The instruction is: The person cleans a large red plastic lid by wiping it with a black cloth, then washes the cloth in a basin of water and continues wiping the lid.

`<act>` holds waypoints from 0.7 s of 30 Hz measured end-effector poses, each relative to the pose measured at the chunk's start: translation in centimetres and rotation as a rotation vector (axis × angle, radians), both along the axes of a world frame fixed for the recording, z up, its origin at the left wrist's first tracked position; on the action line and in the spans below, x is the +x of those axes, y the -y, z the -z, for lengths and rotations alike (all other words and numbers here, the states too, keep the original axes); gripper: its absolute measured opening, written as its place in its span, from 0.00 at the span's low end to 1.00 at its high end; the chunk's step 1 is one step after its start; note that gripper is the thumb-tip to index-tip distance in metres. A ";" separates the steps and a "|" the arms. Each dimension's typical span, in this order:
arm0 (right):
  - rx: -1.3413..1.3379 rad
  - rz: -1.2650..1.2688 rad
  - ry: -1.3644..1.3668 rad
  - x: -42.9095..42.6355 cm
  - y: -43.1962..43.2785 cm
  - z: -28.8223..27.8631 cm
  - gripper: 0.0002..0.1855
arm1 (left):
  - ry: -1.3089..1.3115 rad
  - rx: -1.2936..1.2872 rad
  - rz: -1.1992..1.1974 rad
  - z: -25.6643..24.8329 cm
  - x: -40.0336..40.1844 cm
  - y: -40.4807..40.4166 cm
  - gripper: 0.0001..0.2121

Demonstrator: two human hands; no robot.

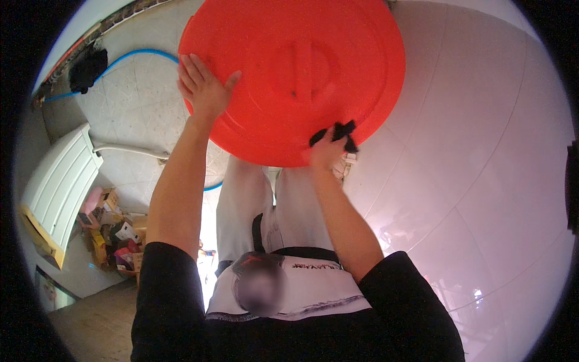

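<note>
A large round red plastic lid point(280, 113) with a moulded grip at its centre fills the upper middle of the view. My left hand point(206, 88) rests on the lid's left edge, fingers and thumb spread, holding nothing. At the lid's lower right edge, my right hand point(328, 147) has its fingers closed round a black cloth point(344, 131), which sticks out on both sides of the fingers. What the lid covers is hidden beneath it.
A tiled wall point(452, 135) rises at the right. On the left, a blue hose point(144, 50) curves over the floor from a black bundle point(88, 70). A white ribbed appliance point(63, 181) with a pale drain hose point(131, 149) stands near piled cardboard boxes point(108, 199).
</note>
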State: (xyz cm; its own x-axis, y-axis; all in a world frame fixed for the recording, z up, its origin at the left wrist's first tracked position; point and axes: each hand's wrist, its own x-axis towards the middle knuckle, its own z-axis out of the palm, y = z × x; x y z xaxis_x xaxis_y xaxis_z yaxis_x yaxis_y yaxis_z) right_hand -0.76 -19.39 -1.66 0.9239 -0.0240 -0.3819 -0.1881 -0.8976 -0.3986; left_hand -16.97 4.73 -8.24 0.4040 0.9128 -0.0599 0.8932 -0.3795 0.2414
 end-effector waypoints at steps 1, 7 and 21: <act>0.070 0.036 0.039 -2.3 -0.2 0.3 0.32 | 0.006 -0.011 -0.003 0.0 0.1 0.1 0.60; 0.185 0.420 -0.239 -11.7 -6.8 -2.5 0.28 | -0.061 -0.104 -0.025 -1.0 0.5 0.1 0.59; 0.276 -0.183 -0.460 -15.8 -6.7 -2.1 0.36 | 0.051 -0.338 0.195 -6.3 -4.1 -2.4 0.34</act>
State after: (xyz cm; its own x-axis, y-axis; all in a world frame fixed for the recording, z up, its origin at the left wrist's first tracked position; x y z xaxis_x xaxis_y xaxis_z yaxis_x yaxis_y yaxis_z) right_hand -16.61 -12.67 0.39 0.6405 0.2787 -0.7156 -0.2495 -0.8058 -0.5371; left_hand -21.05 7.17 -1.98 0.5782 0.7508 -0.3193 0.7957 -0.4325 0.4240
